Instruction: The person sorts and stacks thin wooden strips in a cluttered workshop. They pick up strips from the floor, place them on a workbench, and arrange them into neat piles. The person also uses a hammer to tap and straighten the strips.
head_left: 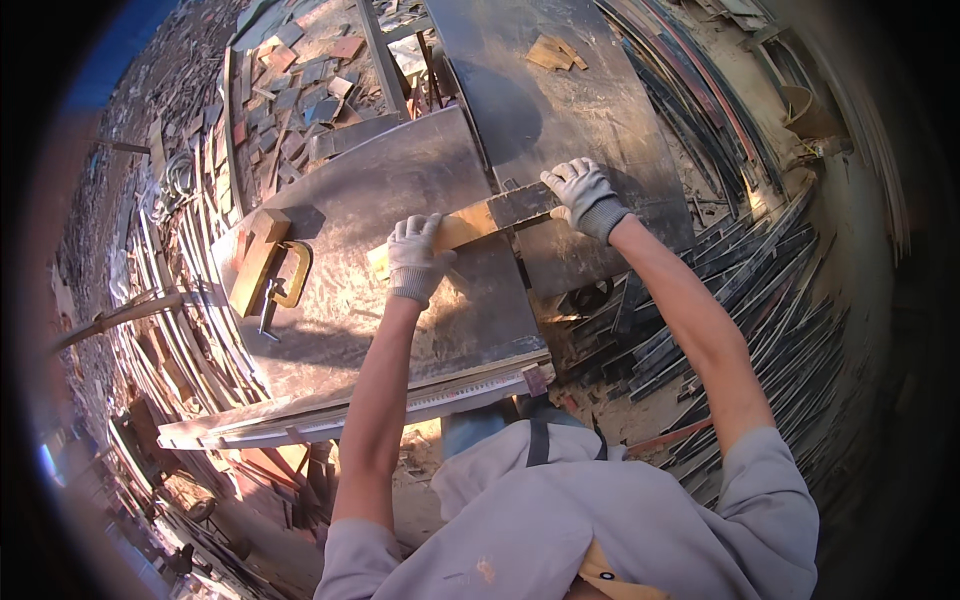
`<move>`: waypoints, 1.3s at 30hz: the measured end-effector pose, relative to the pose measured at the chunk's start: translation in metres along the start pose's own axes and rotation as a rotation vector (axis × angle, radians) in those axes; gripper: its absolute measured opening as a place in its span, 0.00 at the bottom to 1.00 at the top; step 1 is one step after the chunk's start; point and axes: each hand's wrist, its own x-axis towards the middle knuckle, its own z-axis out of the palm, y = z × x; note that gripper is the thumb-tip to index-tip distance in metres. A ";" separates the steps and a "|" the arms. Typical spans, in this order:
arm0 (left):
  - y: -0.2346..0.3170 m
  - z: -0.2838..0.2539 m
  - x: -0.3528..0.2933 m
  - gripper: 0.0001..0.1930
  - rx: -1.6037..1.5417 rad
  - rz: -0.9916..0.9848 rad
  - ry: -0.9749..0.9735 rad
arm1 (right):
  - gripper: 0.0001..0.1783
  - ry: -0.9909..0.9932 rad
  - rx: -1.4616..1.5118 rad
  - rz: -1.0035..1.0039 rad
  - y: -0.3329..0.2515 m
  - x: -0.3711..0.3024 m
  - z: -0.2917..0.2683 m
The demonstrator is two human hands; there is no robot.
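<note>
A narrow wooden board [467, 226], pale yellow on its left part and dark on its right end, lies slantwise across the metal worktable [440, 170]. My left hand [416, 258], in a grey-white knit glove, presses down on the board's pale part with its fingers over the far edge. At the dark end, my gloved right hand [587, 197] grips the board from the right, its thumb on the near side. The board passes over the gap between the table's two dark plates. Part of its pale left end shows beyond my left hand.
On the table's left stands a wooden block [257, 262] with a yellow C-clamp [294, 275]. A ruler strip [470, 392] runs along the front edge. Small wood scraps [555, 52] lie on the far plate. Piled dark strips [700, 290] fill the right; offcuts [290, 110] cover the far left.
</note>
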 end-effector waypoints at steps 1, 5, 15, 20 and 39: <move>0.000 0.000 0.005 0.38 0.006 0.005 0.027 | 0.41 0.019 0.024 -0.003 0.004 0.004 0.003; 0.000 -0.009 0.027 0.36 0.032 -0.006 0.043 | 0.36 -0.002 0.115 0.051 0.010 0.023 0.005; -0.008 -0.023 0.065 0.35 0.030 -0.054 0.011 | 0.32 0.020 0.174 0.075 0.019 0.059 -0.016; -0.015 -0.031 0.085 0.35 0.045 -0.005 0.084 | 0.31 0.004 0.163 0.097 0.023 0.070 -0.022; -0.029 -0.038 0.128 0.34 0.182 -0.147 0.125 | 0.30 -0.067 0.210 0.662 0.043 0.099 -0.048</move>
